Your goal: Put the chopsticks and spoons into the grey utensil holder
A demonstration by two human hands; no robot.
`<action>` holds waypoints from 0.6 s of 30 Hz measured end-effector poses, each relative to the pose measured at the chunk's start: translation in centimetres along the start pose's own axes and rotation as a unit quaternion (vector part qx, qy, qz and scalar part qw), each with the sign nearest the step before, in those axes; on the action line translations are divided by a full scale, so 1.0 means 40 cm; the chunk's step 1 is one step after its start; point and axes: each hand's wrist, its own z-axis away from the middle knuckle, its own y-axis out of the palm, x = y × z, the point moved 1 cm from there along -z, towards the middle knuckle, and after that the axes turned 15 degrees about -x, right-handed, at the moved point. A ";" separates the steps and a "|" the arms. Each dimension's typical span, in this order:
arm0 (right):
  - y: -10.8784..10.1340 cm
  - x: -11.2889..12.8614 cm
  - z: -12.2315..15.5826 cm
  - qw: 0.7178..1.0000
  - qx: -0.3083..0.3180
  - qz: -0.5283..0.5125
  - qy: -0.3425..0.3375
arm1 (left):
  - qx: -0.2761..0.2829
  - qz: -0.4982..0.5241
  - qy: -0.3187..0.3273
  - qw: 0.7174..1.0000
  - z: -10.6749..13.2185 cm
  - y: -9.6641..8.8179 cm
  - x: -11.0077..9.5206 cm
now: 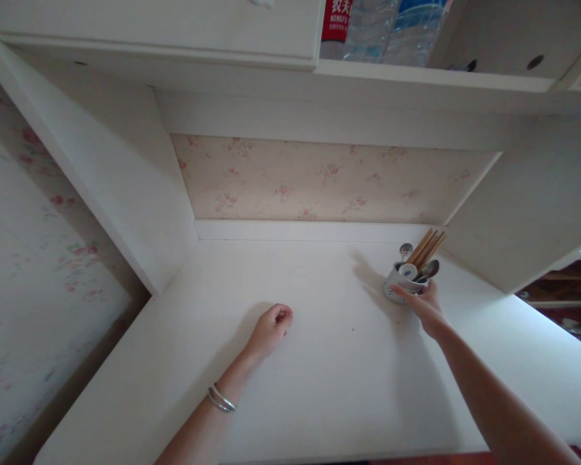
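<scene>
So nearest to me, I had a couple of silvery bangles (221, 399) on my left wrist, and past them my left hand (270, 328) was loosely curled up around the middle of the white tabletop (319, 381), couldn't tell if anything was tucked inside it. Farther over on the right, my right hand (425, 306) had a grip on a white utensil holder (392, 292), thumb along the front and fingers round its right side. That thing was near the back right corner, crammed with wooden chopsticks (427, 248), a dark metal spoon (432, 268) and a few other bits. Behind it all was a strip of pink floral wallpaper (310, 181), and up top some clear bottles (414, 35) sat in an open shelf (436, 74).
</scene>
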 end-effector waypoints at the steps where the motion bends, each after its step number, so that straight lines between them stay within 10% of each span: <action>1: -0.006 0.003 0.001 1.000 0.017 0.008 0.012 | 0.000 0.002 0.002 1.000 0.000 0.000 0.001; 13: -0.133 0.086 0.224 0.988 -0.094 -0.111 -0.042 | -0.001 0.014 -0.011 1.000 -0.005 0.001 0.011; 18: -0.043 0.115 0.374 0.981 0.101 -0.166 0.021 | 0.003 0.029 -0.029 0.999 0.002 0.000 -0.001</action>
